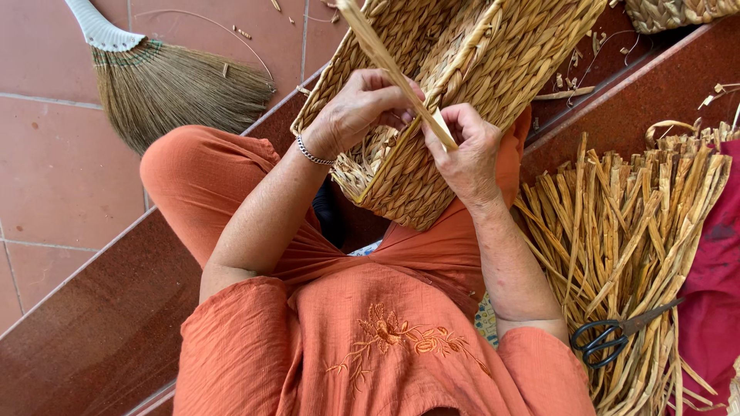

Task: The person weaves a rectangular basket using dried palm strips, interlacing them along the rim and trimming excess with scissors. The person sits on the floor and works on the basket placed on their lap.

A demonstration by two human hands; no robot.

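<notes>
Dried straw strand (385,62) is handling light, brittle; your right hand (462,150) is pinching its lower end, left hand (358,108) steadying the basket (462,54) at 12 o'clock.

Straw broom (166,81) on tiled floor (46,169) at left; scissors (617,335) atop dried reed bundle (640,231) at right.

The woven basket (432,100) and broom (166,81) run off the top edge.

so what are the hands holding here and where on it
Both hands hold a flat straw strip against the rim of the woven basket. The right hand pinches its lower end; the left hand grips it just above.
</notes>
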